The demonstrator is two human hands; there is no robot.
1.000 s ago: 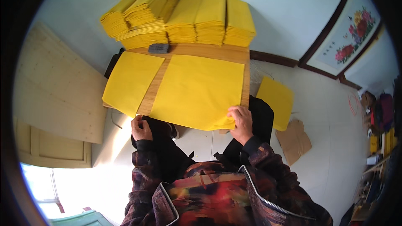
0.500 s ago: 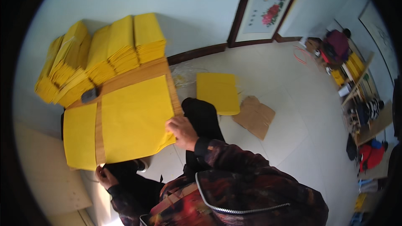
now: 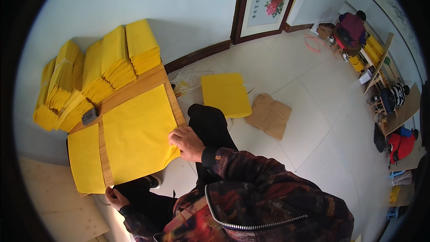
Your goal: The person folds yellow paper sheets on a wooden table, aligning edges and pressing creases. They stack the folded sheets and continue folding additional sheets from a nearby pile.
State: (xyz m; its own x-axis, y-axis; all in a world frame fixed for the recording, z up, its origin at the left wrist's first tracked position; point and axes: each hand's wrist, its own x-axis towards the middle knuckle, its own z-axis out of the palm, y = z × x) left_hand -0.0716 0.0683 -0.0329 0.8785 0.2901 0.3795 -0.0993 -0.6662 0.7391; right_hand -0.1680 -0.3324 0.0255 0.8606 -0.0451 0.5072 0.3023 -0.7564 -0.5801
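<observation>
Compared with half a second ago, the view has swung further right: the board and sheets now sit at left of centre, and more floor shows at 3 o'clock.

Right hand [image 3: 188, 143]: fingers curled, pressing on the near right edge of the large sheet [image 3: 139, 136]. Whether they pinch the edge or only rest on it cannot be told. The hand sits at 4 o'clock from the sheet centre.

Left hand [image 3: 115, 197]: fingers bent at the near left corner of the sheets, at 7 o'clock from the large sheet. The grip is mostly hidden; its state cannot be told.

Large sheet: yellow, flat on the wooden board [image 3: 148, 85], covering most of the near half. A narrow sheet [image 3: 85, 159], also yellow, lies just beside it at 9 o'clock, with a strip of bare board between the two.

Stacks [image 3: 112, 62] of folded yellow paper stand along the far edge of the board, at 11 to 12 o'clock from the large sheet, against the wall. A small dark block [image 3: 89, 116] rests on the board at the foot of the stacks.

On the floor at 2 o'clock from the right hand lies a separate yellow pile [image 3: 225, 94]; brown paper [image 3: 270, 115] lies just beside it at 4 o'clock. A framed flower picture [image 3: 268, 0] leans against the wall at 1 o'clock.
</observation>
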